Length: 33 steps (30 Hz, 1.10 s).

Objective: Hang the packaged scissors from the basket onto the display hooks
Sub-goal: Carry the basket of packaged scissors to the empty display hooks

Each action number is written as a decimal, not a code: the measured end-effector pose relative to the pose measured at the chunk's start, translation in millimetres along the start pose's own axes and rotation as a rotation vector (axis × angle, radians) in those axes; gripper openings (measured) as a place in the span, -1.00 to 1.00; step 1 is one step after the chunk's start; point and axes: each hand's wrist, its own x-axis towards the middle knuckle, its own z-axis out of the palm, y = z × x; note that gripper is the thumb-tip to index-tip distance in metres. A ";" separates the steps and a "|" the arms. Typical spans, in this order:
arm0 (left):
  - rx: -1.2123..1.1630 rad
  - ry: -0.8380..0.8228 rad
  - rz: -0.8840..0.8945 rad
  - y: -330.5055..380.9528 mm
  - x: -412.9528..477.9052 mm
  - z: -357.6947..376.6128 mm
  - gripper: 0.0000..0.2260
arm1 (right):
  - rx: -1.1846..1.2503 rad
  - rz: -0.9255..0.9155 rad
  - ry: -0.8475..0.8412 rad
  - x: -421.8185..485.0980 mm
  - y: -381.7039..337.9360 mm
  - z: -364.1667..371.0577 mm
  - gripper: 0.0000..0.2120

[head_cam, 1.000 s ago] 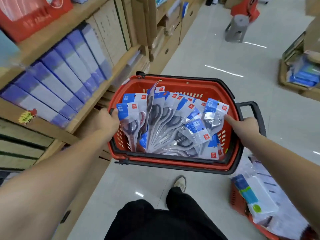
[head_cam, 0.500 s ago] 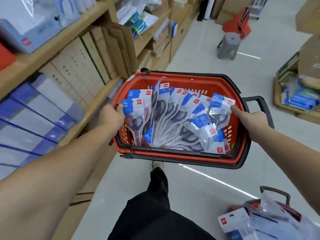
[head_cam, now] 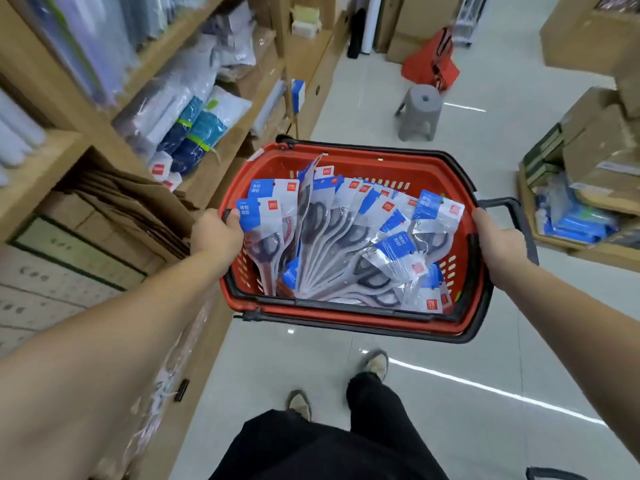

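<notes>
I carry a red plastic basket (head_cam: 349, 318) with black handles, held level in front of me above the floor. My left hand (head_cam: 216, 233) grips its left rim and my right hand (head_cam: 498, 240) grips its right rim. Inside lie several packaged scissors (head_cam: 339, 233), clear bags with blue and white header cards, fanned out and leaning on each other. No display hooks show in this view.
Wooden shelving (head_cam: 62, 147) with stationery packs and folded cardboard runs along my left. A grey plastic stool (head_cam: 420, 110) stands ahead in the tiled aisle, with a red bag (head_cam: 433, 62) behind it. Cardboard boxes (head_cam: 595, 140) and blue packs sit on a pallet at right.
I have walked forward along the aisle with the basket; the shelves have slid back on my left and the stool is nearer. The second basket at lower right has dropped out of view.
</notes>
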 end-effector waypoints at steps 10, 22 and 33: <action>-0.015 -0.004 -0.019 162.4 126.1 125.4 -0.63 | 0.021 -0.072 -0.098 226.1 -122.0 8.0 -0.53; -0.002 0.063 -0.030 316.4 307.5 237.8 -0.60 | -0.219 -0.231 -0.018 480.0 -281.1 59.3 -0.48; -0.030 -0.009 -0.038 436.4 532.1 337.5 -0.59 | -0.161 -0.150 -0.044 654.1 -431.0 144.8 -0.51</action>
